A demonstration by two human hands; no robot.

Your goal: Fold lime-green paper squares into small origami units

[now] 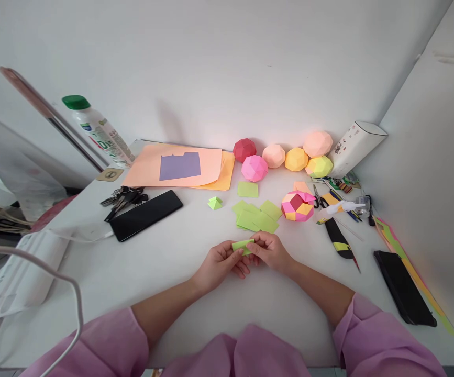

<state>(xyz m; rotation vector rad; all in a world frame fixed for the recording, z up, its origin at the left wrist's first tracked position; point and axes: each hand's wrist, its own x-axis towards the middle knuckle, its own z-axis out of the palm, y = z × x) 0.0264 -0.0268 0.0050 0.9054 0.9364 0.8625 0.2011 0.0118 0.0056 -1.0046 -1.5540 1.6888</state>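
A small folded piece of green paper [243, 245] is held just above the white table, between my two hands. My left hand [223, 262] pinches its left end between thumb and fingers. At the other end, the thumb and fingers of my right hand [266, 250] grip it too. Just beyond the hands lies a loose pile of green paper pieces [256, 215], with one more green piece [247, 189] flat behind it. A small folded green paper shape [214, 202] stands to the left of the pile.
Several faceted paper balls [254, 168] sit along the wall; an open multicoloured one [297, 206] is nearer. Scissors [319, 201], a black-and-yellow cutter [339, 238] and a black case [404, 288] lie right. A phone [146, 215], keys [123, 200] and peach paper sheets [144, 167] lie left.
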